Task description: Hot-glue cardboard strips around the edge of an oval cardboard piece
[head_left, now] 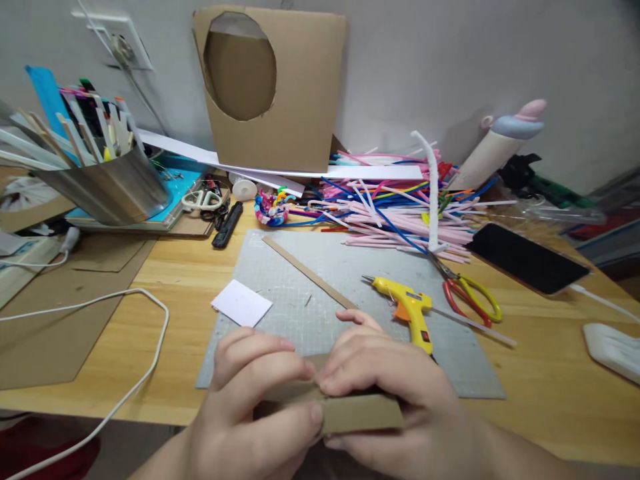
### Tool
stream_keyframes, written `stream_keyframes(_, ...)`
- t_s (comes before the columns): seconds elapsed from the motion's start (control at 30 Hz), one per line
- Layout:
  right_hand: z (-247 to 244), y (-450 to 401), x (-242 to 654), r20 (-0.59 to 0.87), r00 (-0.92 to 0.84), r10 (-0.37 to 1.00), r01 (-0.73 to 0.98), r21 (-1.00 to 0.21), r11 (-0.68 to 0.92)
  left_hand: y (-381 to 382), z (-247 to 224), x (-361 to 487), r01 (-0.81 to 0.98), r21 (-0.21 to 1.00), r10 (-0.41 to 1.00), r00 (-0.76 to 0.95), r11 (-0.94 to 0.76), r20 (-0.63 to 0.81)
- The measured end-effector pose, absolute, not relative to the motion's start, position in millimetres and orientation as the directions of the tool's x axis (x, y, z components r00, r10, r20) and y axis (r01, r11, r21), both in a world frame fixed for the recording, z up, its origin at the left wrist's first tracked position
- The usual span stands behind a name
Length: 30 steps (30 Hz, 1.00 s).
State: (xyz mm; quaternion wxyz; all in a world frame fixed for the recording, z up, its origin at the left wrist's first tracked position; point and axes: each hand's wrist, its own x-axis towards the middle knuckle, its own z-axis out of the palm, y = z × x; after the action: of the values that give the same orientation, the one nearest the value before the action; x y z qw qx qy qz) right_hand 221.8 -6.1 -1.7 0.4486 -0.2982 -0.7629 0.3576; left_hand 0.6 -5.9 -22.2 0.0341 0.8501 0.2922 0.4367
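Both hands grip a piece of brown cardboard [363,415] low in the head view, over the near edge of the table. My left hand [260,393] has its thumb on the near side and its fingers curled over the far side. My right hand [395,380] pinches the same piece, its thumb and fingertips close to my left fingertips. Much of the cardboard is hidden behind the fingers. Just beyond lies a grey cutting mat [290,327] with a yellow hot glue gun [407,303], a thin cardboard strip [310,272] and a white paper card [243,303].
A cardboard panel with a round hole [300,87] leans on the wall. Pipe cleaners [400,213] lie in a heap before it. Scissors [473,300] and a phone [527,257] are right. Left stand a metal pen holder [117,187] and a white cable [163,333].
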Motion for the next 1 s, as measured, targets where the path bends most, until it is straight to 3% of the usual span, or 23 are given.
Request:
stream_keyframes(0.17,-10,-8,230,0.391,-0.419,0.819,0.105,-0.875,0.472,5,-16,3,0.354,0.374,0.514,0.548,-0.857,0.661)
stream_keyframes(0.33,-22,-15,238,0.4,-0.163,0.902,0.012,-0.913,0.408,12,-12,1,0.295,0.449,0.533,0.562,-0.844,0.632)
stream_keyframes(0.57,-14,-21,231,0.388,-0.063,0.919,-0.066,-0.921,0.385,10,-11,9,0.304,0.485,0.57,0.516,-0.82,0.64)
stream_keyframes(0.83,-4,-22,230,0.453,-0.181,0.873,-0.065,-0.891,0.449,11,-10,11,0.333,0.467,0.573,0.508,-0.819,0.643)
stream_keyframes(1.0,-7,-19,235,0.467,-0.324,0.823,0.021,-0.866,0.5,7,-14,11,0.478,0.322,0.537,0.43,-0.817,0.726)
